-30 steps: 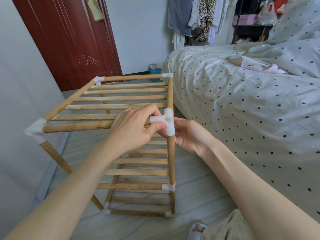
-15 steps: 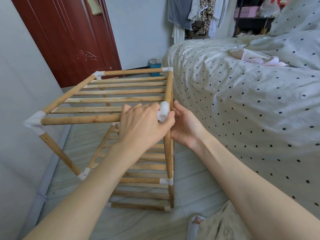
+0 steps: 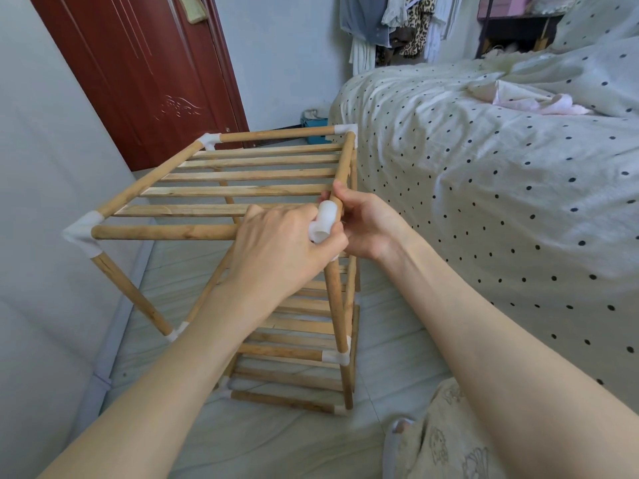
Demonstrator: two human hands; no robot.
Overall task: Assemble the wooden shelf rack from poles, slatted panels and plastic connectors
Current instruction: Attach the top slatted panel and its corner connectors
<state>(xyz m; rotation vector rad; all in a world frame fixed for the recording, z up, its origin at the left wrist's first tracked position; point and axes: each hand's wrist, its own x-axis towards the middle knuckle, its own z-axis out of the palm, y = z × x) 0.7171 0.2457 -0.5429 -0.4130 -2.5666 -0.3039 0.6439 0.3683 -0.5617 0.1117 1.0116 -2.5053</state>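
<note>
— Presently, what is held by the fingers (image 3: 332, 236)?

— A white plastic connector (image 3: 324, 223) is gripped by the curled fingers of the left hand (image 3: 280, 250) at the near right top corner of the shelf rack (image 3: 242, 188). The side pole (image 3: 342, 167) just behind it is pinched by the right hand (image 3: 370, 226).

— Which step is judged to be in hand?

— The last top corner appears to be under closure: the connector's open socket is turned outward, and the front pole (image 3: 162, 232) runs beneath the left hand. How far the poles are seated cannot be told.

— What is called for next?

— Probably the connector must be aligned and pressed home, while the rack is steadied on the floor (image 3: 262, 440) beside the bed (image 3: 484, 202).
</note>
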